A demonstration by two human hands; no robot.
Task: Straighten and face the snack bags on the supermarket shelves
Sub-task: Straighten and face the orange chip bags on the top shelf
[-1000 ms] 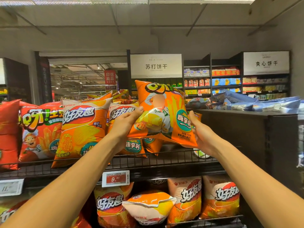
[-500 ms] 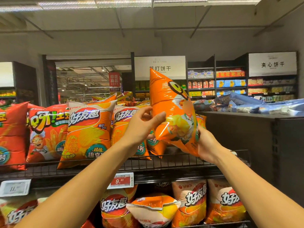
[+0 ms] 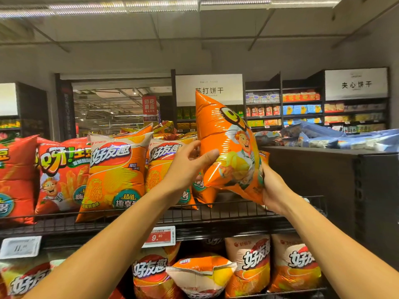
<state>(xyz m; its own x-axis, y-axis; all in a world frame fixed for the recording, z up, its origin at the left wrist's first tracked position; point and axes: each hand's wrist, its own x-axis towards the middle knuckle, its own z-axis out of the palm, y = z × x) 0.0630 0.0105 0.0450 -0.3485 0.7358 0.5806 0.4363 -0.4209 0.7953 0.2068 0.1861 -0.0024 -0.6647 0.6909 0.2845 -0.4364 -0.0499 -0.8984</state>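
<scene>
I hold a puffy orange chip bag [image 3: 228,147] with a cartoon chef on it above the right end of the top wire shelf [image 3: 237,210]. It is turned edge-on and tilted, its front facing right. My left hand [image 3: 187,167] pinches its left side with thumb and fingers. My right hand [image 3: 274,188] grips its lower right corner from underneath. To the left on that shelf stand orange-and-white chip bags [image 3: 116,175] and red fries bags [image 3: 58,175], leaning against one another.
A red price tag [image 3: 160,236] and a white one [image 3: 20,247] hang on the shelf front. More chip bags [image 3: 248,264] fill the shelf below, one lying tipped forward [image 3: 200,275]. A dark gondola end [image 3: 332,190] with blue packs on top stands at the right.
The orange bag has been turned from facing me to edge-on and raised a little. My left hand moved right along its side, and my view shifted slightly closer.
</scene>
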